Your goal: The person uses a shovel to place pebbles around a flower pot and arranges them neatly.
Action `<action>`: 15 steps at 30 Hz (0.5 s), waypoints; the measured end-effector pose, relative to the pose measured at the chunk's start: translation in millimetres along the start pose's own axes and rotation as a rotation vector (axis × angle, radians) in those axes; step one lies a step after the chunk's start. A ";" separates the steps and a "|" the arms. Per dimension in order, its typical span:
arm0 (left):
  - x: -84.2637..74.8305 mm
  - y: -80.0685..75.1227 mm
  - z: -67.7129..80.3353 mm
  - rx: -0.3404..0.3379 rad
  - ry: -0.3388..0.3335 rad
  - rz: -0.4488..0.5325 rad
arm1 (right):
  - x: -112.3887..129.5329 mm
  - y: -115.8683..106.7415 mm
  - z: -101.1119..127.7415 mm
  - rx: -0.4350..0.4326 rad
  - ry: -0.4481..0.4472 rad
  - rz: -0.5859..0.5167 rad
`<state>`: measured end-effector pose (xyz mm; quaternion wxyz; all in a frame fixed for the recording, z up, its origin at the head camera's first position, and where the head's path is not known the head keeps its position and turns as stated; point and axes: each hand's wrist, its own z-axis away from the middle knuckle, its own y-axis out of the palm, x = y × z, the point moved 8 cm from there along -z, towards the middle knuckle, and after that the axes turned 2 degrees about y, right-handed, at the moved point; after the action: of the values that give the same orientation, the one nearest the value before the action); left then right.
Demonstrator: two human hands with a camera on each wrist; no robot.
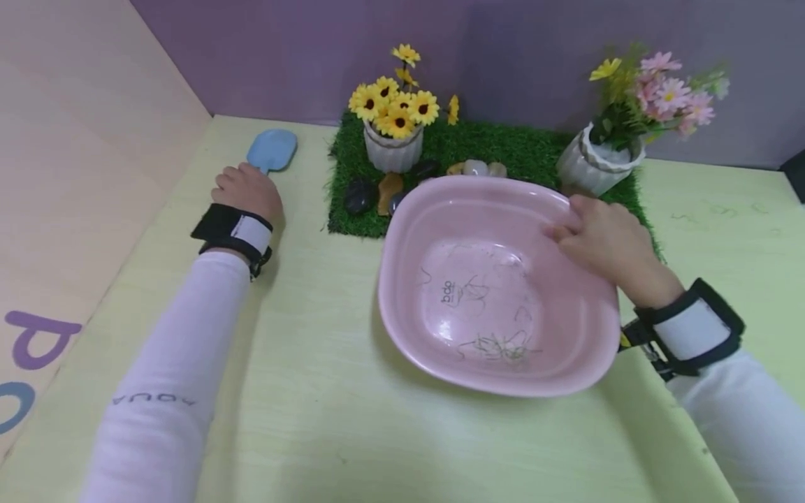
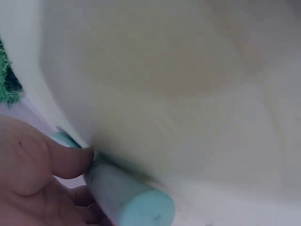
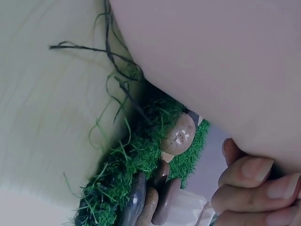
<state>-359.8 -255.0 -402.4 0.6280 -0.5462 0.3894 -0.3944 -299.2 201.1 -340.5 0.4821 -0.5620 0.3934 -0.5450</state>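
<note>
At the left, my left hand (image 1: 250,192) grips a small blue toy shovel, its flat blade (image 1: 272,149) showing past the knuckles. In the left wrist view the shovel's thick round handle (image 2: 134,195) lies between thumb and fingers, close by the table. My right hand (image 1: 613,244) pinches the upper right rim of a pink plastic basin (image 1: 562,307), thumb on the inside. Curled fingers (image 3: 249,193) show under the basin's outer wall in the right wrist view. The basin tilts toward me; thin green strands (image 1: 499,346) lie on its bottom.
Behind the basin, a green turf mat (image 1: 528,147) carries smooth stones (image 1: 361,196), a pot of yellow flowers (image 1: 393,150) and a leaning pot of pink flowers (image 1: 581,168). A purple wall (image 1: 283,56) borders the table (image 1: 302,433) at the back. Loose strands (image 1: 717,209) lie at right.
</note>
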 end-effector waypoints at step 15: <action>-62.4 -62.8 58.0 -0.217 0.297 0.463 | -9.1 7.2 -0.5 0.193 -0.002 -0.155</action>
<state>-334.9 -181.3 -330.6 0.5756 -0.4430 0.6311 -0.2721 -300.0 208.2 -349.7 0.4908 -0.5424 0.2941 -0.6152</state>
